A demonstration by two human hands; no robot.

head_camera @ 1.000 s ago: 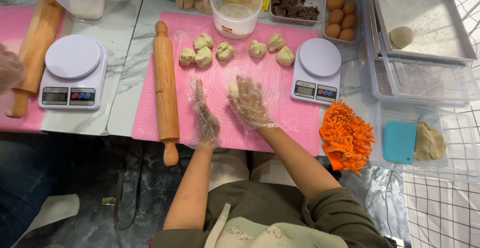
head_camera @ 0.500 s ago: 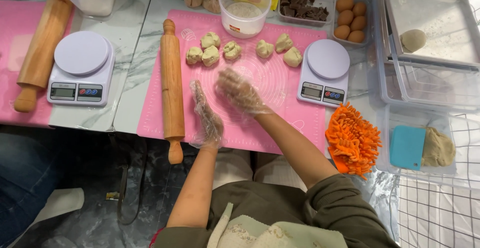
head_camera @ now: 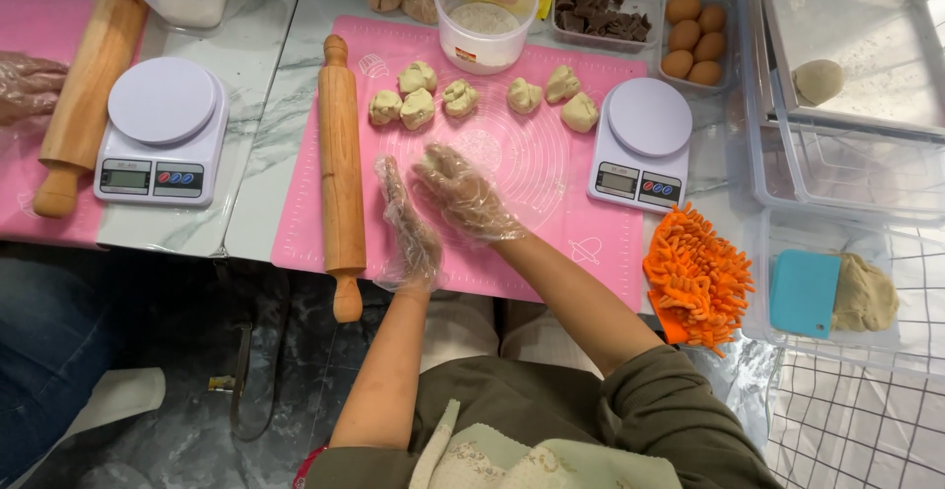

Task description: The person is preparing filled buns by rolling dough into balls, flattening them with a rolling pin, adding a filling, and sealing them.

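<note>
Both my hands wear thin clear plastic gloves and hover over the pink silicone mat [head_camera: 551, 213]. My left hand [head_camera: 404, 223] stands on edge, fingers straight, palm facing right, close to the wooden rolling pin [head_camera: 341, 164]. My right hand [head_camera: 463, 194] is beside it, palm down with fingers spread, nearly touching the left fingertips. I see nothing held in either hand. Several pale dough pieces [head_camera: 459, 97] lie in a row at the far side of the mat, apart from my hands.
A white kitchen scale [head_camera: 645, 139] sits right of the mat, another [head_camera: 162, 130] to its left. A round tub [head_camera: 486, 11], chocolate pieces [head_camera: 596, 11], eggs [head_camera: 692, 48], clear trays [head_camera: 847, 164], an orange mitt [head_camera: 697, 277], a blue scraper [head_camera: 804, 292]. Another person's gloved hand [head_camera: 30, 85] is at far left.
My hands have moved a little farther from me over the mat, and the right hand has slid forward past the left. The dough pieces stay put.
</note>
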